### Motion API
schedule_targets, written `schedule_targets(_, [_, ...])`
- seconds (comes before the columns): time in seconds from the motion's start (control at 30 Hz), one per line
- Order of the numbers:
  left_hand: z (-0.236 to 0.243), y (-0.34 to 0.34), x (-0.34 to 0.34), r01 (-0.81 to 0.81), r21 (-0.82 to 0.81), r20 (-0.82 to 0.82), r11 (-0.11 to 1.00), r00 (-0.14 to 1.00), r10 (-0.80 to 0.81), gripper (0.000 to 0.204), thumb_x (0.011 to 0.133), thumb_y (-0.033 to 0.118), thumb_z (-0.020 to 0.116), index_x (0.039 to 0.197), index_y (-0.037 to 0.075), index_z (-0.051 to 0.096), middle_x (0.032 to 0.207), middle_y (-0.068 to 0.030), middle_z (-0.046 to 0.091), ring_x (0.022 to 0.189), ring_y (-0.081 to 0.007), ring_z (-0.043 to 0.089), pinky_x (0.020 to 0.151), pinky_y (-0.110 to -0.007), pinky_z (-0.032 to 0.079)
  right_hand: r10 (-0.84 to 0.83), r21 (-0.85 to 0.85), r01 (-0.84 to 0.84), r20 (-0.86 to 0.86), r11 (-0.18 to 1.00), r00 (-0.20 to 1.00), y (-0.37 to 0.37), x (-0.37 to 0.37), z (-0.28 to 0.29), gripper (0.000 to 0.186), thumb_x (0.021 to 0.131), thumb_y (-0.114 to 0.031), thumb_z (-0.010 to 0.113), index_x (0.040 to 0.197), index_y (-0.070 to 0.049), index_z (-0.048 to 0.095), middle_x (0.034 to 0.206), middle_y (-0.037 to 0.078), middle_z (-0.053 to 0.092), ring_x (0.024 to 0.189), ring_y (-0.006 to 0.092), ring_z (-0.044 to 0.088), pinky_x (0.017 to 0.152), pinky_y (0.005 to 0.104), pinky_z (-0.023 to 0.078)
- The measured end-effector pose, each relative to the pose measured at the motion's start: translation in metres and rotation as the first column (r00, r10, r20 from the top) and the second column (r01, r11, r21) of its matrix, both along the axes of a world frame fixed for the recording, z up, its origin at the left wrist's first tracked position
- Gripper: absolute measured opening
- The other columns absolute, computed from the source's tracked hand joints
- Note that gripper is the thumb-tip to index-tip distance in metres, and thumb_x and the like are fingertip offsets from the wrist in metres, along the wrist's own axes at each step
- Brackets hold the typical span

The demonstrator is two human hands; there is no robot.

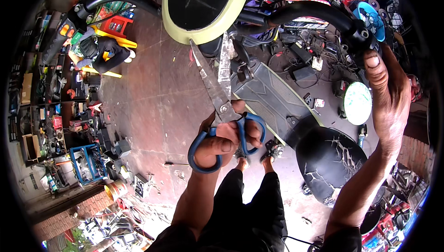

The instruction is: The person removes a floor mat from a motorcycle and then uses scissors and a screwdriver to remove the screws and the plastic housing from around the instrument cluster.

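Note:
My left hand [213, 148] holds scissors [224, 107] with blue handles, its thumb and fingers through the loops. The blades stand apart and point away from me. Beyond them is a round dash panel [201, 0] with a black face and a pale yellow rim; the blade tips overlap its near edge, and whether they touch cannot be told. My right hand [389, 85] is closed around the right end of a scooter's black handlebar [314, 12], thumb on top. Its grip is mostly hidden by the hand.
Below lies the scooter's footboard [273, 92], with a cracked black seat [330, 161] nearer me. Cables and chargers [303, 74] litter the floor at right. A person [99, 50] sits at far left before crowded shelves. A blue metal frame [88, 163] stands at left.

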State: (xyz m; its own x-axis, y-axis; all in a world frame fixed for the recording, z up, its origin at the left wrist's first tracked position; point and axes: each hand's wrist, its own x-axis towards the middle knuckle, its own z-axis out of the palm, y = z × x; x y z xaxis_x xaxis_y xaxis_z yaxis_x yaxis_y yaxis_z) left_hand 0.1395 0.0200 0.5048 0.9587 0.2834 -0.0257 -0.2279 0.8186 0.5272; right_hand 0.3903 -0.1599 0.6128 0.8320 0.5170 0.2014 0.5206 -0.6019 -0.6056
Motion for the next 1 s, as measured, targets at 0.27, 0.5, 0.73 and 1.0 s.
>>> schedule_targets(0.27, [-0.002,-0.049,0.038,-0.039,-0.267,0.259,0.963,0.959,0.111,0.075,0.08,0.008,0.067,0.147,0.009,0.033,0.13,-0.0305,0.05,0.121,-0.0442,0.051,0.103,-0.054,0.038,0.0,0.16,-0.015,0.098,0.987,0.995,0.008,-0.004,-0.002,0.063,0.087,-0.059,0.06,0.101,0.001,0.065,0.068,0.006,0.059,0.063,0.0119,0.05,0.061,0.0281,0.043])
schedule_targets(0.5, [-0.01,-0.056,0.053,-0.147,-0.136,0.186,0.98,0.968,0.171,0.07,0.075,0.004,0.063,0.142,0.01,0.042,0.117,-0.0282,0.058,0.108,-0.0402,0.058,0.091,-0.051,0.046,0.063,0.223,-0.072,0.047,0.972,0.997,0.008,-0.004,0.003,0.052,0.089,-0.05,0.063,0.102,0.001,0.064,0.068,0.003,0.059,0.062,0.0094,0.047,0.058,0.0255,0.04])
schedule_targets(0.73, [0.007,-0.003,0.028,-0.09,0.047,0.002,0.995,0.996,0.09,0.068,0.072,0.001,0.061,0.138,-0.001,0.044,0.103,-0.0254,0.063,0.093,-0.0338,0.066,0.086,-0.047,0.053,0.017,0.135,-0.03,0.098,0.99,0.995,0.009,-0.007,0.008,0.049,0.088,-0.049,0.065,0.096,-0.001,0.064,0.058,0.007,0.051,0.053,0.0119,0.042,0.051,0.028,0.037])
schedule_targets(1.0, [0.033,0.01,0.036,-0.091,0.221,-0.08,0.971,0.991,0.111,0.068,0.072,0.001,0.064,0.137,-0.003,0.044,0.099,-0.0222,0.064,0.091,-0.0298,0.064,0.08,-0.042,0.056,0.034,0.044,-0.042,0.157,0.998,0.987,0.005,-0.004,0.016,0.053,0.085,-0.049,0.066,0.105,0.0,0.063,0.077,0.017,0.061,0.072,0.0357,0.061,0.067,0.0387,0.047])
